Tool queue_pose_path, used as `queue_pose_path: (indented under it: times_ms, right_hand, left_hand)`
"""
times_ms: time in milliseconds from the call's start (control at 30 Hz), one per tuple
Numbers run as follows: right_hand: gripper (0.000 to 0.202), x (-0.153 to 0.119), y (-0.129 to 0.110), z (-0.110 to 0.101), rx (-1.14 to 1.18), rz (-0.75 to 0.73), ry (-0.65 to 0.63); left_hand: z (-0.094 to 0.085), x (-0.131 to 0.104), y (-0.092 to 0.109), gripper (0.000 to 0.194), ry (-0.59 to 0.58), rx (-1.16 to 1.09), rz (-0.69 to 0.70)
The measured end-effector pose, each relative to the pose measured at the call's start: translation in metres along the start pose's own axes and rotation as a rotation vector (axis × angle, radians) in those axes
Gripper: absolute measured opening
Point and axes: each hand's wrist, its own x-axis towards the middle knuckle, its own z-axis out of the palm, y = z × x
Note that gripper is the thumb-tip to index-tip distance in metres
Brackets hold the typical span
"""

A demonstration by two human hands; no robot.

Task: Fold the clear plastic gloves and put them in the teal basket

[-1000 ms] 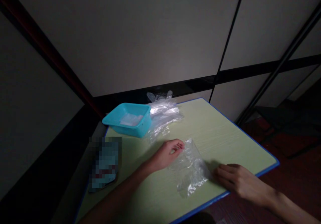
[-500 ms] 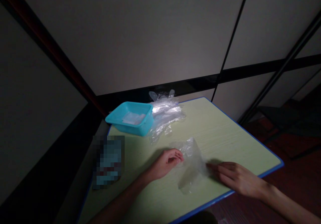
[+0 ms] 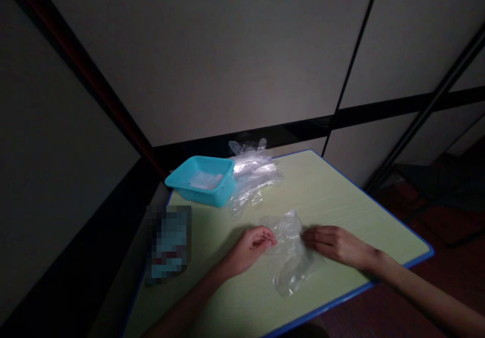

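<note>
A clear, crinkled disposable plastic glove lies on the table between my hands, partly doubled over itself. My left hand rests at its left edge, the fingers curled and their tips closed on the thin film. From the right, my right hand reaches over the sheet with fingers pressed together, its fingertips gripping the upper right part. Farther back lies a loose pile of clear disposable gloves, some with finger shapes showing. Beside that pile stands a turquoise plastic basket with folded clear plastic inside.
The pale yellow-green table has a blue edge. A pixelated bluish packet lies at its left side. Behind the table rise light cabinet panels with a black band, and a dark chair stands at the right.
My right hand has moved left and slightly up, bringing the right side of the glove over toward the middle. My left hand has stayed nearly in place.
</note>
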Motion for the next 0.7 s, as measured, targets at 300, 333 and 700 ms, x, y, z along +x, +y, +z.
queue_pose_path:
  times_ms: [300, 333, 700]
  right_hand:
    - [0.029, 0.003, 0.006, -0.006, 0.329, 0.238, -0.03]
    - [0.029, 0.005, 0.006, -0.008, 0.366, 0.295, -0.026]
    - [0.026, 0.034, 0.014, 0.008, 0.808, 0.869, 0.19]
  left_hand:
    - [-0.005, -0.009, 0.0, 0.01, 0.098, 0.076, -0.069]
    - [-0.005, -0.01, 0.001, 0.011, 0.102, 0.087, -0.081]
    - [-0.004, 0.003, -0.011, 0.024, 0.18, 0.074, -0.189]
